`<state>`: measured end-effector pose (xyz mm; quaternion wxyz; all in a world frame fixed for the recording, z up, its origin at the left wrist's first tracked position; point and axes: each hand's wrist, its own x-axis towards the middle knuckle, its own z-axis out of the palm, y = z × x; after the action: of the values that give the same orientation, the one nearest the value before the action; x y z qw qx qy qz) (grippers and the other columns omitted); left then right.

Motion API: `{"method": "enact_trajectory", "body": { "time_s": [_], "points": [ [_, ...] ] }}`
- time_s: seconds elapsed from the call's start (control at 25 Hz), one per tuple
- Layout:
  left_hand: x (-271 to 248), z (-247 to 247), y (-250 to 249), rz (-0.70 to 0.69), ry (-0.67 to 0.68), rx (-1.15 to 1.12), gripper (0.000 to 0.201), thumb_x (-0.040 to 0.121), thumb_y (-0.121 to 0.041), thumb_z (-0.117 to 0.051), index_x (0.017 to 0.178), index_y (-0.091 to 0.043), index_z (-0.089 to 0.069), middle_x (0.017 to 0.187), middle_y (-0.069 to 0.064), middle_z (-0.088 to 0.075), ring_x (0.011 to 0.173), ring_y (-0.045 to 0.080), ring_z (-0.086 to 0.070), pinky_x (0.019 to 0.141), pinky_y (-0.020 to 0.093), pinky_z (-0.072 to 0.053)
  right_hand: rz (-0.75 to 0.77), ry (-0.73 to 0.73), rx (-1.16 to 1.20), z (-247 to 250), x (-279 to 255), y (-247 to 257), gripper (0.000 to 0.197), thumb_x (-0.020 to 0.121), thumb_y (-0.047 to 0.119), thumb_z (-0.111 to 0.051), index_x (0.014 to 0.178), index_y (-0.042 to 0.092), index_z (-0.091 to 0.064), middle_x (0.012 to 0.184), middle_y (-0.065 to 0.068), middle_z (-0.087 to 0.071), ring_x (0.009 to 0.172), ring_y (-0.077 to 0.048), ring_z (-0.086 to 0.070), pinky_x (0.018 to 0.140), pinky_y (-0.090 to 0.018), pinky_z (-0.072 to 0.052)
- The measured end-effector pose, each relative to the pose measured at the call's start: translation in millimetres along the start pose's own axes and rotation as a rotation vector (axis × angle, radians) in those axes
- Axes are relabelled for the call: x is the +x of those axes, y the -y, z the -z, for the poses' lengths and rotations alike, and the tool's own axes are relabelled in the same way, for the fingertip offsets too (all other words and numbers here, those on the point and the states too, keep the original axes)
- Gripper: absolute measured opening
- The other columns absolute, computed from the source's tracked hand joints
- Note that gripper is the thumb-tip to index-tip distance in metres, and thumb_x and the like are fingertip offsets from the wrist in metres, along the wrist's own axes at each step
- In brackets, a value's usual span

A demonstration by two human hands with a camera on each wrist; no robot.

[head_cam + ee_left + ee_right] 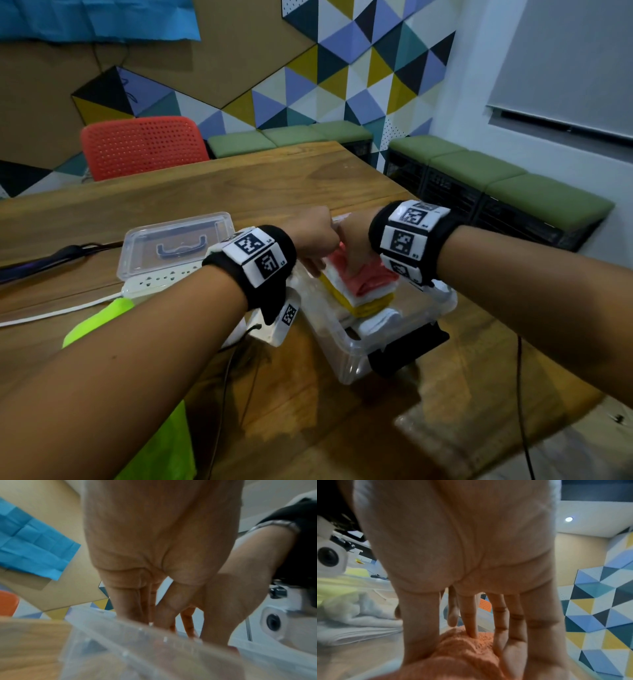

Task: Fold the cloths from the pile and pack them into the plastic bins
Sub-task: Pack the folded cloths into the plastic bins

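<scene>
A clear plastic bin [356,363] stands mid-table and holds a stack of folded cloths. A coral cloth [375,274] lies on top, over white and yellow cloths [363,306]. My right hand [356,250] presses its straight fingers down into the coral cloth [462,649]. My left hand [313,246] reaches into the bin at the stack's left side, and its fingers [133,608] point straight down behind the bin's rim [137,639]. The two hands touch each other. What the left fingertips touch is hidden.
A clear lid with a blue handle [174,243] lies to the left over a white power strip [157,282]. A neon green cloth [99,322] hangs at the table's near left edge. Loose white cloths [359,615] lie beside the bin. A red chair [144,147] stands behind the table.
</scene>
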<state>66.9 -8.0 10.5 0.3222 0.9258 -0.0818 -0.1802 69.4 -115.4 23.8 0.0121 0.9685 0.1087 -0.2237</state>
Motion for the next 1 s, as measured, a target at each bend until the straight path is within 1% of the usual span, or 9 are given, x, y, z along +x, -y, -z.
{"method": "enact_trajectory", "body": {
  "time_s": [0.08,0.12,0.2,0.24,0.32,0.44,0.64,0.84,1.0],
  "points": [
    [1.2,5.4,4.5,-0.147,-0.190,0.131,0.024,0.088,-0.007,-0.062,0.111,-0.012,-0.064,0.103,0.013,-0.071,0.094,0.030,-0.070,0.079,0.046,-0.061,-0.005,0.065,-0.228,0.8,5.3,9.1,0.042,0.095,0.028,-0.065,0.131,0.009,-0.054,0.106,0.003,-0.059,0.088,-0.018,-0.058,0.085,-0.031,-0.051],
    [1.3,7.9,8.9,-0.211,-0.284,0.171,0.024,0.086,-0.013,-0.067,0.109,-0.018,-0.065,0.108,0.008,-0.069,0.101,0.028,-0.066,0.084,0.044,-0.058,0.000,0.062,-0.316,2.5,10.0,10.3,0.042,0.097,0.032,-0.061,0.130,0.008,-0.052,0.108,-0.004,-0.055,0.092,-0.021,-0.055,0.086,-0.030,-0.048],
    [-1.7,12.4,13.3,-0.241,-0.372,0.229,0.028,0.086,-0.027,-0.070,0.113,-0.022,-0.064,0.118,0.004,-0.064,0.114,0.027,-0.056,0.094,0.042,-0.050,-0.016,0.009,-0.333,7.2,20.4,8.5,0.020,0.100,0.025,-0.055,0.094,0.007,-0.056,0.091,-0.008,-0.055,0.073,-0.019,-0.052,0.063,-0.022,-0.041],
    [-3.2,13.9,15.7,-0.205,-0.367,0.282,0.034,0.088,-0.029,-0.069,0.120,-0.021,-0.060,0.124,0.005,-0.059,0.119,0.029,-0.050,0.098,0.043,-0.047,-0.046,-0.029,-0.311,9.7,22.1,8.8,0.021,0.099,0.019,-0.055,0.082,0.007,-0.053,0.083,-0.008,-0.052,0.063,-0.015,-0.046,0.054,-0.021,-0.037],
    [-6.8,15.9,18.5,-0.087,-0.254,0.345,0.045,0.090,-0.019,-0.063,0.133,-0.013,-0.051,0.127,0.010,-0.055,0.117,0.030,-0.051,0.097,0.040,-0.047,-0.039,0.006,-0.301,11.2,27.2,7.8,0.012,0.093,0.014,-0.064,0.103,0.008,-0.061,0.090,-0.007,-0.059,0.062,-0.012,-0.049,0.048,-0.022,-0.043],
    [-11.1,19.1,19.7,-0.033,-0.102,0.326,0.024,0.092,-0.008,-0.058,0.115,-0.012,-0.053,0.104,0.010,-0.055,0.082,0.023,-0.053,0.077,0.033,-0.044,-0.078,0.189,-0.300,4.8,39.3,11.3,0.055,0.082,0.019,-0.074,0.131,0.011,-0.052,0.122,-0.012,-0.063,0.089,-0.022,-0.064,0.063,-0.029,-0.055],
    [-17.8,22.3,19.6,-0.053,-0.083,0.388,0.025,0.093,-0.010,-0.049,0.116,-0.003,-0.058,0.083,0.004,-0.052,0.081,0.023,-0.051,0.063,0.030,-0.041,-0.071,0.279,-0.262,-1.4,45.2,12.5,0.058,0.080,0.017,-0.076,0.131,0.012,-0.047,0.127,-0.016,-0.059,0.098,-0.027,-0.061,0.072,-0.035,-0.052],
    [-20.2,25.6,18.8,-0.075,-0.055,0.423,0.013,0.095,-0.013,-0.047,0.105,-0.007,-0.052,0.078,0.002,-0.048,0.067,0.016,-0.047,0.055,0.027,-0.038,-0.056,0.158,-0.204,-13.0,40.0,4.5,0.059,0.072,0.026,-0.084,0.123,0.017,-0.055,0.116,-0.008,-0.062,0.080,-0.016,-0.059,0.043,-0.020,-0.051],
    [-19.2,25.2,17.0,-0.083,-0.035,0.424,0.015,0.098,-0.020,-0.051,0.105,-0.008,-0.052,0.076,0.000,-0.046,0.065,0.014,-0.045,0.055,0.025,-0.037,-0.043,0.094,-0.257,-24.0,42.1,2.8,0.066,0.067,0.044,-0.086,0.120,0.026,-0.051,0.103,0.003,-0.059,0.075,-0.011,-0.053,0.063,-0.026,-0.050]
  ]
}}
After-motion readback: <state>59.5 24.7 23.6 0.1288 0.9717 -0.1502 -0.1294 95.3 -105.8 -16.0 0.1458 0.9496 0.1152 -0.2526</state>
